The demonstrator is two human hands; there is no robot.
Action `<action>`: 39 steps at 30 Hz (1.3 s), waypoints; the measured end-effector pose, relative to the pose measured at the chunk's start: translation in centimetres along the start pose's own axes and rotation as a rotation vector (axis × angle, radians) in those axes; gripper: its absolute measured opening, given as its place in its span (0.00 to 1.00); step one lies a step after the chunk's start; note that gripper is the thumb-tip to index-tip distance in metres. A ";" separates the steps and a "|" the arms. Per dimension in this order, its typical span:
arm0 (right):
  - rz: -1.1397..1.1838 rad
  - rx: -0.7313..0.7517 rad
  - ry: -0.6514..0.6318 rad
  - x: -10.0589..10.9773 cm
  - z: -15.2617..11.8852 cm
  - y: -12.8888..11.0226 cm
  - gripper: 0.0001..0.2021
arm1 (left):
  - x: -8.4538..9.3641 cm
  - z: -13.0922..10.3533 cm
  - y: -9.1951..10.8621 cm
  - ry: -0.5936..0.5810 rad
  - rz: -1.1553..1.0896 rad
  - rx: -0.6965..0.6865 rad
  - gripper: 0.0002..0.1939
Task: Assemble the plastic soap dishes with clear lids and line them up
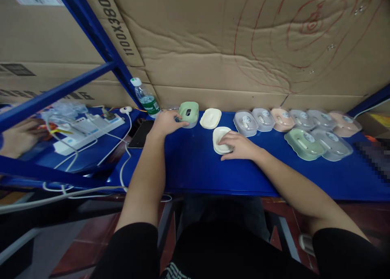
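My left hand (167, 123) is at the left side of a light green plastic box (191, 117) with a dark oval slot. Its thumb and fingers are apart, and the thumb reaches over the box's near left edge. My right hand (242, 145) is closed on a cream-coloured shallow dish (217, 136), its fingers inside and the thumb by the near rim. Behind that dish lies a second cream piece (210, 118), flat on the blue table (195, 169).
Several lidded boxes in clear wrap, among them a grey one (245, 122) and a green one (304, 144), stand at the right. At left are a water bottle (148, 100), a black phone-like slab (141, 134), cables and a power strip (88, 134). Another person's hand (22, 134) shows beyond the blue frame.
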State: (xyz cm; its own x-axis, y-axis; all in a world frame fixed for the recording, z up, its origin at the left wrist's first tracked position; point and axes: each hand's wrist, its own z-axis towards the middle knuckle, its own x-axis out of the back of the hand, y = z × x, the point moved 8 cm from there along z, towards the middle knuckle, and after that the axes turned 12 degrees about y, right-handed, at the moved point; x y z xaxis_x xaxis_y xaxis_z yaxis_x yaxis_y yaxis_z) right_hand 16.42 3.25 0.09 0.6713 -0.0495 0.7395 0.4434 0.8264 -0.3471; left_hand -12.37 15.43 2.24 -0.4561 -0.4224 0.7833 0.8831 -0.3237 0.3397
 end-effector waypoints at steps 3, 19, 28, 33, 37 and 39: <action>-0.003 0.005 -0.003 0.0 0.0 0.1 0.25 | 0.4 0.0 0.2 0.028 0.034 -0.005 0.18; -0.011 0.056 -0.031 -0.3 0.0 -0.3 0.08 | -1.1 0.0 0.6 -0.058 0.053 -0.112 0.07; -0.023 0.083 -0.040 -0.6 -0.1 -0.3 0.09 | -1.4 0.1 0.3 -0.106 0.113 -0.105 0.09; -0.021 0.074 -0.046 -0.6 -0.1 -0.2 0.09 | -1.8 0.3 -0.2 -0.100 0.048 -0.124 0.11; -0.017 0.067 -0.045 -0.6 -0.1 -0.2 0.09 | -1.9 0.2 0.3 -0.091 0.068 -0.119 0.15; -0.016 0.066 -0.042 -0.6 -0.1 -0.2 0.10 | -1.9 0.1 0.7 -0.086 0.083 -0.116 0.16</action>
State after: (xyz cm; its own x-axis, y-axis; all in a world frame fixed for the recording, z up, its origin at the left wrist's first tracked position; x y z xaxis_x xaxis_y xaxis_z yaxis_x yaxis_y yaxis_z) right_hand 15.96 3.06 -0.33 0.6382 -0.0411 0.7688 0.4129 0.8611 -0.2967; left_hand -10.87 16.07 1.01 -0.3664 -0.3789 0.8498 0.8966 -0.3880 0.2136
